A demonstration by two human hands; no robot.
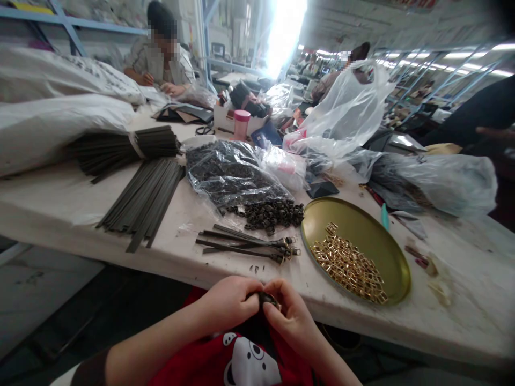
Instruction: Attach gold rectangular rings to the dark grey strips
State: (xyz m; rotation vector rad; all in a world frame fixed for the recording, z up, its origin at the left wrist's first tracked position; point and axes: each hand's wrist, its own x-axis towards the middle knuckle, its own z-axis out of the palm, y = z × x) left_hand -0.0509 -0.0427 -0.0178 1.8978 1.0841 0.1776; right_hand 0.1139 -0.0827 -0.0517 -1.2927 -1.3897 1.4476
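Just off the table's front edge, my left hand (231, 303) and my right hand (287, 311) meet, both closed on one dark strap piece (267, 300); a small shiny spot shows by the right fingers, and the rest of the piece is mostly hidden. Straps with gold buckles (245, 244) lie on the table beyond my hands. Behind them is a pile of small black loops (273, 214), spilling from a clear bag (237, 174). To the right, a round gold tray (390, 257) holds many gold buckles (350, 268). Loose dark strips (142, 201) lie at the left.
A tied bundle of strips (129, 147) and white sacks (60, 118) are at the left. A pink-lidded jar (241, 124), scissors (204, 130) and plastic bags (346, 118) stand or lie farther back. A person (164, 59) sits across the table.
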